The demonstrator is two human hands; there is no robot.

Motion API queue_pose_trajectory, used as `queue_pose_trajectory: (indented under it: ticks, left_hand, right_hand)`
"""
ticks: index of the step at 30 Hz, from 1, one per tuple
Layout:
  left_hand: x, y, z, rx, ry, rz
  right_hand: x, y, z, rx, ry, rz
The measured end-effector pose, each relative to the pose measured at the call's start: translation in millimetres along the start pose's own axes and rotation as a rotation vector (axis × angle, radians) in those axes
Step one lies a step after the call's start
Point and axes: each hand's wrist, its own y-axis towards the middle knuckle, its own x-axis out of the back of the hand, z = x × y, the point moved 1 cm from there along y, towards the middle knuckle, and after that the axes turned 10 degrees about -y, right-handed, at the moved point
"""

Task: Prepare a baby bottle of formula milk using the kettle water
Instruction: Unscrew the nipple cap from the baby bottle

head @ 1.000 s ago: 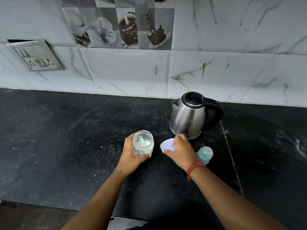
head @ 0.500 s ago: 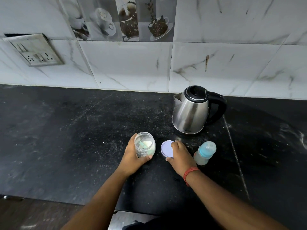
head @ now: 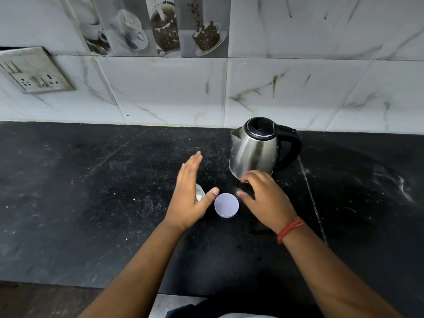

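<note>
Round lilac plastic lid (head: 226, 205) flat on black stone counter (head: 91, 191), between both hands. Left hand (head: 189, 198) spread, empty, hiding clear glass formula jar (head: 200, 194); right hand (head: 263, 198) loosely curled, empty, nearer steel kettle (head: 254, 152). Bottle probably behind it.

I log: black, white-speckled table (head: 91, 203); silver kettle (head: 252, 154) with black handle; pale lilac lid (head: 226, 205); red wrist thread (head: 289, 229); white, grey-veined marble wall tiles (head: 298, 92).

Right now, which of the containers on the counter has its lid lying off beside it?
The jar behind the left hand; its lid lies flat beside it. The kettle stays covered.
</note>
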Motion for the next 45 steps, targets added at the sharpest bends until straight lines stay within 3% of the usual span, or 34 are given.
queue_pose_trajectory:
  ticks: [5,10,17,22,25,28,32,35,38,42,45]
  left_hand:
    - [-37.2,5.3,-9.6,0.068,-0.176,0.136]
    - [-69.1,-2.7,-7.9,0.138,-0.123,0.271]
    - [-98.2,-7.8,-4.4,0.159,-0.040,0.420]
    - [-101.9,-4.0,-13.6,0.127,-0.008,0.450]
    - [-99.2,-1.2,-18.7,0.040,0.177,0.400]
    - [-93.9,-0.9,-22.5,-0.004,0.408,0.327]
    - [-93.0,3.7,-25.0,-0.051,0.455,0.294]
    - [-88.5,8.8,-31.3,-0.001,0.361,0.294]
    - [-81.7,9.4,-33.3,0.154,0.112,0.352]
    - [-74.0,12.2,-33.3,0.295,-0.254,0.423]
    - [-71.9,16.9,-38.2,0.320,-0.376,0.425]
  right_hand:
    - [25.3,-5.8,-33.4,-0.137,-0.061,0.214]
    - [26.4,-22.4,-51.4,-0.258,-0.207,0.448]
    - [18.0,-31.5,-53.0,-0.208,-0.111,0.359]
    - [28.1,-29.5,-48.1,-0.357,0.370,0.265]
    - [27.2,-25.8,-43.9,-0.449,0.600,0.242]
    - [30.8,-17.4,-32.8,-0.471,0.557,0.322]
    - [29.4,-11.7,-24.8,-0.504,0.508,0.200]
    - [29.8,-5.9,-25.8,-0.457,0.462,0.161]
    - [30.5,-2.7,-26.2,-0.361,0.431,0.138]
    - [36.9,-0.7,-26.0,-0.172,0.533,0.103]
    - [44.8,2.7,-26.5,-0.111,0.596,0.039]
